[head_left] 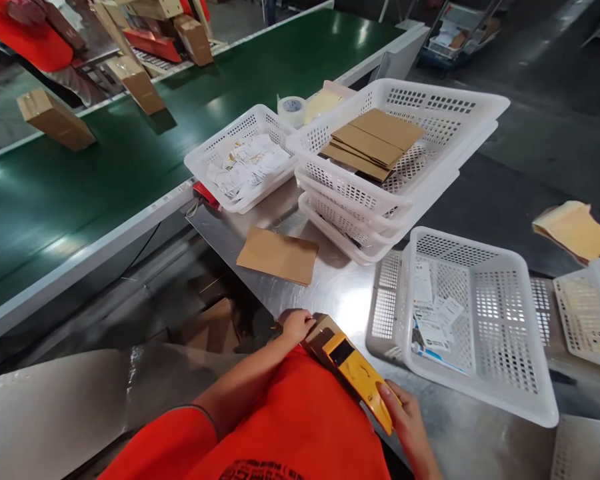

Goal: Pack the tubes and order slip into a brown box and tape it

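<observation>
My left hand (298, 326) has its fingers curled at the far end of a small brown cardboard box (321, 328), held close against my red shirt. My right hand (404, 415) grips the near end of a long yellow package (363, 379), thumb on top. This package has a dark rectangular patch and lies along the box; whether it sits in it or on it I cannot tell. A flat folded piece of cardboard (279, 255) rests on the metal table (343, 293) beyond my left hand.
Stacked white baskets (460, 127) hold flat cardboard. Another basket (510, 387) contains labels, and a third (205, 160) holds crumpled papers. A tape roll (293, 110) stands behind. Boxes (55, 119) lie along the green conveyor (220, 100), with a person in red (27, 37) beyond.
</observation>
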`<state>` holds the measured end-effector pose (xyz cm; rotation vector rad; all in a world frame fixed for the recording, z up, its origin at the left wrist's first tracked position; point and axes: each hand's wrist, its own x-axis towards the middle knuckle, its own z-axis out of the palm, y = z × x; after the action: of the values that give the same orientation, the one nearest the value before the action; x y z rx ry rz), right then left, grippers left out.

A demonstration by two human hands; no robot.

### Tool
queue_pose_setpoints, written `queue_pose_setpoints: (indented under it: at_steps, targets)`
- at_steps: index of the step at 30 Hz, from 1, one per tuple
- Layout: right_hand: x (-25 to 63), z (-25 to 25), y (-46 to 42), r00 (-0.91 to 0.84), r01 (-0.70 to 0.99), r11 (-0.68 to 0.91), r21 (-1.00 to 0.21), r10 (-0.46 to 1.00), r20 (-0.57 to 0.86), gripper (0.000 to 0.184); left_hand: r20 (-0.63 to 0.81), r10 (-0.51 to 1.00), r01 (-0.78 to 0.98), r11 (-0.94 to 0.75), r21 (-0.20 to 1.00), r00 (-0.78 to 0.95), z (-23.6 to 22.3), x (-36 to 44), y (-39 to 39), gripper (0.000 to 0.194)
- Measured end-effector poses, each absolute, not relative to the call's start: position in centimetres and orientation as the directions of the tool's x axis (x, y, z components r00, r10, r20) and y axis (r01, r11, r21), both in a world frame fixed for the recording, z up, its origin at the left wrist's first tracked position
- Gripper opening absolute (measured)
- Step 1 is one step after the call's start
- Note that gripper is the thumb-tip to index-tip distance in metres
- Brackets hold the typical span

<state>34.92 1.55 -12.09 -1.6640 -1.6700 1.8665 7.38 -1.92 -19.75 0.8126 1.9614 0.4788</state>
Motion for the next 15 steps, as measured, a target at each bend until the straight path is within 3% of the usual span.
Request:
queue_pose_setpoints:
  at_steps: [6, 10, 15]
  targets:
    - [34.7, -11.8, 1.3, -0.369, 0.496, -0.394, -0.774, 0.711, -0.599, 0.056, -0.568, 0.750, 0.490, 0.656, 0.574, -0.338, -18.5, 7.5, -2.8, 0.023]
    - [35.0, -12.0, 1.0, -0.342, 0.482, -0.385, -0.787, 0.745, -0.573, 0.055, -0.549, 0.732, 0.515, 0.677, 0.525, -0.402, -18.0, 6.9, -3.4, 0.043]
    - [36.8, -12.9, 0.9, -0.347, 0.524, -0.304, -0.796, 0.777, -0.525, 0.056, -0.471, 0.809, 0.482, 0.588, 0.649, -0.353, -17.8, 7.0, -4.7, 0.036]
